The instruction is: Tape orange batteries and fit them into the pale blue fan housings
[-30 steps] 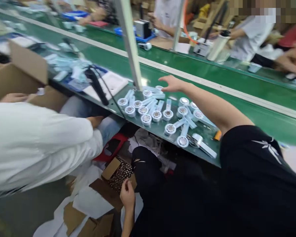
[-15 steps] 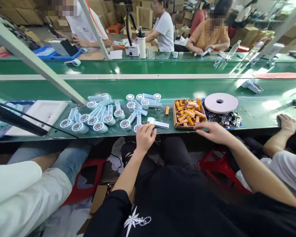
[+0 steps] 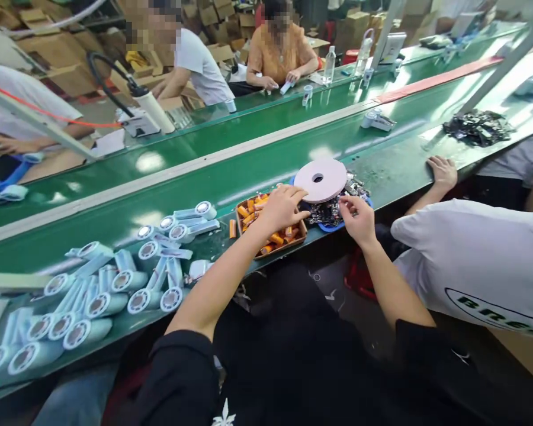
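My left hand (image 3: 284,208) is open above the cardboard box (image 3: 270,254) of orange cylindrical batteries (image 3: 249,220), hiding part of them. Its fingers stretch toward the pale tape roll (image 3: 302,181), but contact is unclear. My right hand (image 3: 359,222) is at the right side of the blue tray (image 3: 331,227), thumb and fingertips pinched together. Whatever they hold is too small to make out. Small dark and silvery electronic parts (image 3: 324,213) fill the tray under the roll. A lone battery (image 3: 233,229) lies left of the box.
Several light-blue handheld fan bodies (image 3: 100,302) spread across the left of the bench. Beyond runs a green conveyor belt (image 3: 231,167) with one blue unit (image 3: 378,120) on it. A co-worker's hand (image 3: 442,171) rests at right, near a dark heap of parts (image 3: 477,127).
My view has turned right. My left hand has moved from beside the fan bodies to over the battery box. My right hand has gone from the box to the parts tray and pinched.
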`<state>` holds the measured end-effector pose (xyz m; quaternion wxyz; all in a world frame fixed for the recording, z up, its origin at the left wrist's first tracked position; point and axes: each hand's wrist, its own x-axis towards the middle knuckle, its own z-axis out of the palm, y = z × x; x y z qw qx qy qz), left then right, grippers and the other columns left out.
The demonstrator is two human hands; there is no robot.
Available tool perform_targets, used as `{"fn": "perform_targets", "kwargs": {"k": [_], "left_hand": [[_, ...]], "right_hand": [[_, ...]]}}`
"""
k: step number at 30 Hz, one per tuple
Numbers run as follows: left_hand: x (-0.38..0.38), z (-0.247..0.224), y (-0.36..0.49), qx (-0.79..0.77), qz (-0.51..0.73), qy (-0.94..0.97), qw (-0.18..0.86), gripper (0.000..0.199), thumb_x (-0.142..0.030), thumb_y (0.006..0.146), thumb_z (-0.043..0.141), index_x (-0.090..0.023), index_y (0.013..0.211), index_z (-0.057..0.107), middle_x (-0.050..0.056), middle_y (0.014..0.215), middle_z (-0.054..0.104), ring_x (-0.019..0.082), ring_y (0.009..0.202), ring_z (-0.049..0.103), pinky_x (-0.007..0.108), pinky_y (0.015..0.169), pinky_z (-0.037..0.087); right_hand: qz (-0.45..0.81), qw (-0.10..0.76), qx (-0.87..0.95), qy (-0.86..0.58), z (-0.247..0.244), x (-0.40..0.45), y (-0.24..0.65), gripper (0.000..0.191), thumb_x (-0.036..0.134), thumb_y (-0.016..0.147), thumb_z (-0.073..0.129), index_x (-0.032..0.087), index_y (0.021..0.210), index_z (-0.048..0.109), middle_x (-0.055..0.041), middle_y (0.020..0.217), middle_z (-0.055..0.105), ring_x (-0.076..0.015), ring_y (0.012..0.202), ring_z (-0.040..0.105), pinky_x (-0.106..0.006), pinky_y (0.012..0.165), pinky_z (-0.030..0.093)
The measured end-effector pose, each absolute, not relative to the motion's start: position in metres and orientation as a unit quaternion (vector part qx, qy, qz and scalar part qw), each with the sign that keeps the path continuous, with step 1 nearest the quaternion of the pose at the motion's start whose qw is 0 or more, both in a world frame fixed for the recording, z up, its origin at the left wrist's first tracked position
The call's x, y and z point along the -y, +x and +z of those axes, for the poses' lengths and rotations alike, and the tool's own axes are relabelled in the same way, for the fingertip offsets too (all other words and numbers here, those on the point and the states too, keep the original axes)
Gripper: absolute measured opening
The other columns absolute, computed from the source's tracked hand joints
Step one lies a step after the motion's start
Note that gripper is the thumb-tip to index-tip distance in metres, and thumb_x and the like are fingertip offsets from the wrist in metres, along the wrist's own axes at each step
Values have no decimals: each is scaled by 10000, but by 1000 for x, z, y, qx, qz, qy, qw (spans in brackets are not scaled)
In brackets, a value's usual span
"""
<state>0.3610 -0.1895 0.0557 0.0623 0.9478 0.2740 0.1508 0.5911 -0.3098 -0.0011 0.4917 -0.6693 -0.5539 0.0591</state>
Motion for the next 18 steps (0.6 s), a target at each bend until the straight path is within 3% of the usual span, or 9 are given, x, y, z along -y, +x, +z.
{"fn": "perform_targets", "kwargs": {"k": [2,4,8,11,13,14,16,18], "left_hand": [[164,57,417,-292,86,948,91,850,-528,817,835,-129,1504,530,182,1573,531,394,1447,424,550,1218,334],[150,59,449,-322,39,939,115,944,-513,754,884,-98,1513,504,212,1562,531,428,1441,417,580,1209,337],[178,70,420,-314,97,940,88,727,-377,759,859,-135,1391,592,179,1435,629,403,1396,458,572,1205,347],[257,66,348,-249,169,954,9,602,-342,803,820,-292,1369,622,99,1468,626,418,1455,392,681,1265,164],[322,49,300,-244,169,955,-13,471,-322,860,785,-363,1312,658,64,1429,662,384,1373,477,675,1276,130],[352,39,282,-244,173,954,2,429,-395,876,788,-376,1290,675,59,1391,682,365,1319,515,653,1279,151],[399,18,256,-281,220,934,28,496,-591,838,801,-375,1272,694,91,1326,695,362,1282,531,621,1252,252],[426,7,243,-347,255,902,31,625,-676,800,799,-337,1312,685,140,1304,684,379,1296,535,603,1197,352]], "right_hand": [[41,529,512,-675,1,297,606,332,441,1003,500,220,1147,702,-124,1102,751,-273,936,716,-419,819,617],[52,559,481,-674,-1,301,613,315,451,1002,500,233,1130,687,-125,1101,744,-277,955,711,-417,806,616],[127,634,417,-639,-6,347,605,284,504,988,568,289,1132,685,-108,1107,737,-291,957,713,-468,847,630],[252,669,427,-554,-9,391,580,509,604,960,614,342,1396,595,-117,1282,716,-303,1028,734,-479,845,657],[333,637,466,-515,-13,414,558,603,626,936,666,375,1472,550,-98,1319,720,-301,1034,754,-460,816,676],[355,606,491,-515,-16,424,546,568,595,937,694,393,1454,574,-77,1289,740,-295,1016,765,-451,814,680],[370,526,554,-529,-24,437,524,423,484,955,722,417,1367,657,-37,1196,780,-278,965,779,-440,826,680],[384,440,627,-516,-32,447,505,361,425,962,727,398,1321,705,-31,1113,802,-264,880,781,-421,796,675]]}}
